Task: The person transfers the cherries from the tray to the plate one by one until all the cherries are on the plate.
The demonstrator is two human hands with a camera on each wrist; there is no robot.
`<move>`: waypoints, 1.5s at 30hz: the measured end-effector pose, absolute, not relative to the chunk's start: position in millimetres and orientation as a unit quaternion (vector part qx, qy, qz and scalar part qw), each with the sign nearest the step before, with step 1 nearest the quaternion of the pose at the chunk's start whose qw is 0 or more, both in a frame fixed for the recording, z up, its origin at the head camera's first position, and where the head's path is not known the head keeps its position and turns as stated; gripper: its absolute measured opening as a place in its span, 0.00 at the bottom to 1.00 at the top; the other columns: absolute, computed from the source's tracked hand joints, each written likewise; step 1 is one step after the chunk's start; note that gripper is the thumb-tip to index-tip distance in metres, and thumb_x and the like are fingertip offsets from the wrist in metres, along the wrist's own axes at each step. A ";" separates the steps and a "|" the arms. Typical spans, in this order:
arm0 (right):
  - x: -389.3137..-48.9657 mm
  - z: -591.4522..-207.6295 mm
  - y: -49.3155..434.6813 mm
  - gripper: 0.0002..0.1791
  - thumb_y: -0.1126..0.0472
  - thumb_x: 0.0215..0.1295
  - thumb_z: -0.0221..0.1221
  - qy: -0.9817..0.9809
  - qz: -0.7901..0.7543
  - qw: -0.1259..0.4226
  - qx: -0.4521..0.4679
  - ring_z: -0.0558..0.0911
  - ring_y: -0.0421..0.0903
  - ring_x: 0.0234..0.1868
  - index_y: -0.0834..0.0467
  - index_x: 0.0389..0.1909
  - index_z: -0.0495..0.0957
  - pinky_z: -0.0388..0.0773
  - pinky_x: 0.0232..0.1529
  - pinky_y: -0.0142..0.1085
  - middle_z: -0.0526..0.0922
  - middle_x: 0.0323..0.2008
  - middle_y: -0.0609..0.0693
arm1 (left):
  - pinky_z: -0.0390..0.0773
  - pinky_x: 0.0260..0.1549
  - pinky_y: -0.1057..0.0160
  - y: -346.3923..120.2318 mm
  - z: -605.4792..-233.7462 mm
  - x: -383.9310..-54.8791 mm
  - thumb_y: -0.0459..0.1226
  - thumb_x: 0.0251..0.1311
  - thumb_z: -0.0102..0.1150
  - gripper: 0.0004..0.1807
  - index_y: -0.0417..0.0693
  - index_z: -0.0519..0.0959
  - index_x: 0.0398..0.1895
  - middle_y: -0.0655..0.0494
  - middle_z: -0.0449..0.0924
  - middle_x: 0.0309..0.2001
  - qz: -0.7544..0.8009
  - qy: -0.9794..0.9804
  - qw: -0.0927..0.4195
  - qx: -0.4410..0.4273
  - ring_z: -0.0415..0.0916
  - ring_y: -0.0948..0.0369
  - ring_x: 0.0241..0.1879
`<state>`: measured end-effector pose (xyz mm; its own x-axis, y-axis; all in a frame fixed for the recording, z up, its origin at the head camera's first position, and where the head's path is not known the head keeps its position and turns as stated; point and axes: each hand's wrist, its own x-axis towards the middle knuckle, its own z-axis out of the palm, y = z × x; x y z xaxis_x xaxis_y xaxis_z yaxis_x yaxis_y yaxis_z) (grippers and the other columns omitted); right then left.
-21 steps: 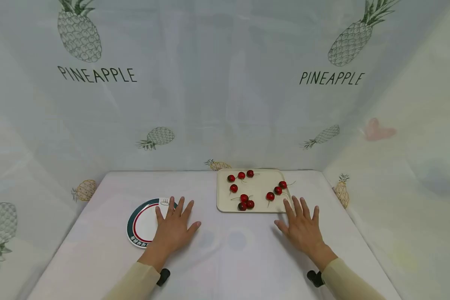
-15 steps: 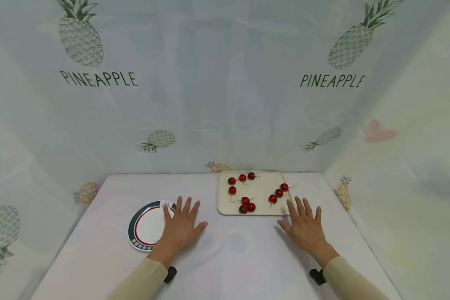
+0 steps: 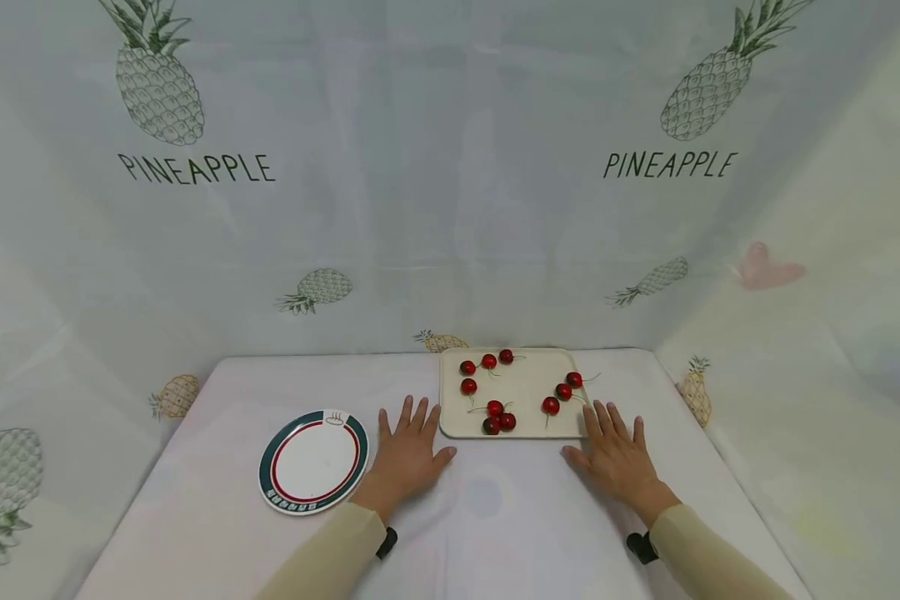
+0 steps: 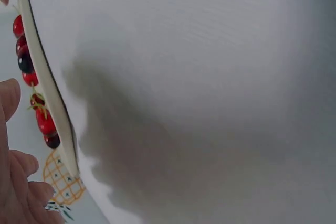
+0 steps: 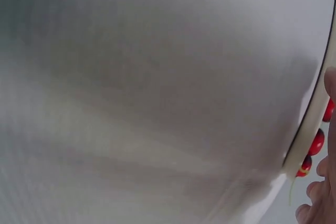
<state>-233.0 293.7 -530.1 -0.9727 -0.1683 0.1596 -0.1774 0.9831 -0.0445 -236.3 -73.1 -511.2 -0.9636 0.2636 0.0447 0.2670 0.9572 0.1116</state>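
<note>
A cream rectangular tray (image 3: 525, 383) lies at the back of the table with several red cherries (image 3: 495, 408) on it, some with thin stems. My left hand (image 3: 407, 454), palm down with fingers spread, is just off the tray's front left corner and holds nothing. At the front right corner my right hand (image 3: 617, 454) reaches with straight fingers, its fingertips overlapping the tray's edge in the head view. The left wrist view shows the tray's side wall (image 4: 50, 87) close beyond the left fingers (image 4: 23, 161). Part of the right hand (image 5: 320, 182) shows at the right wrist view's edge.
Left of the left hand lies a round white plate (image 3: 315, 462) with a green rim and red ring. A white cloth covers the table (image 3: 495, 542). Behind it hangs a pineapple-printed curtain (image 3: 450, 167), which also runs along both sides.
My left hand has moved right, off the plate and over to the tray's left corner. The right hand has shifted only slightly. The head view has tilted a little upward.
</note>
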 end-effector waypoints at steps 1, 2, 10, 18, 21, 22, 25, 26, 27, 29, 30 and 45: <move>-233.9 -530.9 293.4 0.49 0.32 0.66 0.50 -0.993 0.027 0.074 0.088 0.51 0.65 0.75 0.63 0.74 0.53 0.40 0.69 0.72 0.54 0.75 0.64 | 0.38 0.70 0.30 -71.4 -512.1 -236.8 0.67 0.64 0.40 0.44 0.55 0.53 0.77 0.52 0.48 0.78 -0.058 -0.989 0.014 -0.138 0.37 0.48 0.78; -234.5 -531.7 293.2 0.49 0.32 0.66 0.49 -0.993 0.025 0.069 0.088 0.51 0.65 0.75 0.64 0.74 0.53 0.40 0.69 0.72 0.54 0.75 0.64 | 0.39 0.70 0.30 -69.8 -513.3 -236.9 0.67 0.64 0.40 0.44 0.55 0.53 0.77 0.52 0.48 0.78 -0.058 -0.988 0.013 -0.143 0.37 0.48 0.78; -232.5 -538.4 290.8 0.51 0.31 0.67 0.47 -0.994 0.045 0.041 0.096 0.54 0.66 0.74 0.69 0.72 0.54 0.43 0.69 0.70 0.55 0.73 0.67 | 0.45 0.71 0.34 -67.9 -522.9 -233.6 0.66 0.66 0.38 0.43 0.51 0.55 0.76 0.51 0.51 0.77 -0.045 -0.982 -0.016 -0.180 0.42 0.49 0.78; -228.3 -537.7 286.6 0.51 0.32 0.67 0.48 -0.992 0.075 0.031 0.097 0.52 0.68 0.74 0.71 0.72 0.53 0.45 0.70 0.69 0.53 0.73 0.69 | 0.50 0.74 0.42 -66.3 -526.0 -226.4 0.65 0.67 0.38 0.43 0.48 0.54 0.76 0.50 0.49 0.78 -0.037 -0.980 -0.033 -0.194 0.42 0.51 0.78; -226.4 -538.5 284.5 0.52 0.31 0.66 0.48 -0.991 0.078 0.032 0.101 0.52 0.68 0.74 0.72 0.72 0.54 0.46 0.70 0.69 0.53 0.73 0.70 | 0.50 0.74 0.43 -68.0 -527.7 -223.5 0.65 0.67 0.39 0.44 0.47 0.54 0.76 0.49 0.49 0.78 -0.036 -0.981 -0.034 -0.190 0.42 0.51 0.78; -225.4 -538.9 283.6 0.52 0.30 0.66 0.47 -0.991 0.075 0.031 0.102 0.53 0.68 0.73 0.72 0.71 0.54 0.46 0.70 0.69 0.54 0.73 0.70 | 0.50 0.74 0.43 -69.0 -528.8 -222.6 0.65 0.66 0.39 0.44 0.47 0.54 0.76 0.49 0.49 0.78 -0.034 -0.981 -0.036 -0.188 0.42 0.51 0.78; -221.8 -539.8 281.1 0.52 0.29 0.65 0.47 -0.991 0.066 0.034 0.108 0.54 0.69 0.73 0.72 0.71 0.56 0.48 0.69 0.69 0.55 0.72 0.70 | 0.50 0.74 0.44 -73.1 -530.4 -218.4 0.66 0.66 0.39 0.45 0.47 0.54 0.76 0.49 0.48 0.78 -0.030 -0.981 -0.042 -0.189 0.42 0.51 0.78; -220.4 -540.2 280.3 0.53 0.29 0.65 0.47 -0.991 0.063 0.036 0.110 0.54 0.69 0.73 0.72 0.71 0.56 0.48 0.69 0.69 0.55 0.72 0.70 | 0.50 0.74 0.44 -74.7 -530.9 -216.8 0.66 0.66 0.39 0.45 0.47 0.54 0.76 0.49 0.48 0.78 -0.031 -0.980 -0.043 -0.191 0.42 0.51 0.78; -219.1 -540.4 279.5 0.53 0.29 0.65 0.47 -0.991 0.062 0.036 0.111 0.54 0.69 0.73 0.72 0.71 0.57 0.48 0.69 0.69 0.55 0.72 0.70 | 0.50 0.74 0.44 -76.4 -531.7 -215.3 0.66 0.66 0.39 0.45 0.47 0.54 0.76 0.49 0.48 0.78 -0.030 -0.980 -0.043 -0.192 0.42 0.51 0.78; -217.1 -540.9 277.7 0.53 0.28 0.65 0.46 -0.991 0.062 0.040 0.114 0.55 0.68 0.73 0.71 0.71 0.57 0.49 0.69 0.68 0.55 0.73 0.69 | 0.50 0.74 0.44 -80.1 -532.8 -212.1 0.66 0.66 0.39 0.45 0.47 0.54 0.76 0.49 0.48 0.78 -0.034 -0.980 -0.040 -0.194 0.42 0.51 0.78; -216.4 -541.2 277.0 0.53 0.28 0.65 0.46 -0.990 0.062 0.042 0.116 0.55 0.68 0.73 0.71 0.71 0.56 0.49 0.70 0.68 0.55 0.73 0.69 | 0.50 0.74 0.44 -81.9 -533.0 -210.5 0.66 0.66 0.39 0.45 0.47 0.54 0.76 0.49 0.47 0.78 -0.033 -0.980 -0.038 -0.194 0.42 0.51 0.78; -190.3 -540.6 262.0 0.53 0.28 0.62 0.51 -0.987 0.062 0.062 0.131 0.59 0.67 0.72 0.70 0.69 0.60 0.52 0.69 0.67 0.60 0.71 0.68 | 0.52 0.74 0.44 -103.1 -533.3 -175.6 0.65 0.66 0.40 0.45 0.46 0.55 0.76 0.48 0.49 0.77 -0.061 -0.975 -0.042 -0.207 0.43 0.49 0.77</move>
